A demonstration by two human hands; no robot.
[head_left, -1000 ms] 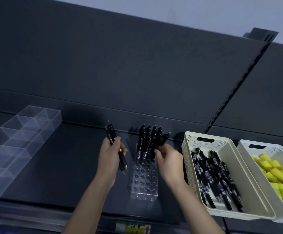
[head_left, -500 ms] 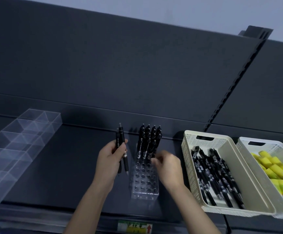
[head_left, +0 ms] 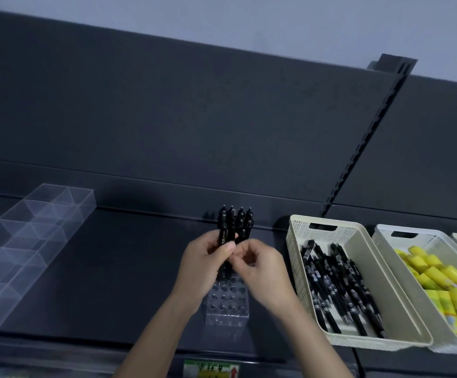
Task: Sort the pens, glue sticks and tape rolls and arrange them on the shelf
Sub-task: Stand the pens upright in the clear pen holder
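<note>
Pens [head_left: 225, 233]: where are they, and what grips them? (trainee)

The left hand [head_left: 205, 261] holds a small bunch of black pens over the rear of the clear holder [head_left: 227, 304], fingers curled round the barrels. The right hand [head_left: 263, 268] has its fingers curled at the lower end of the bunch. Whether they pinch a pen cannot be told. The standing pens [head_left: 245, 222] fill the holder's rear rows. The loose pens [head_left: 331, 282] lie in the nearest basket [head_left: 293, 241] on the shelf [head_left: 112, 268]. (instructor)

Orientation? (trainee)

Long axis near vertical. Push-button ends up; tips down, hidden behind the hands. (instructor)

What can go wrong? (trainee)

As a judgement: the tips are out of sight, so a pen may miss its hole, strike the holder's top face and tilt. Drawing one pen from the bunch may loosen the others and drop them. A sideways knock may disturb the standing pens or shift the light holder. (instructor)
</note>
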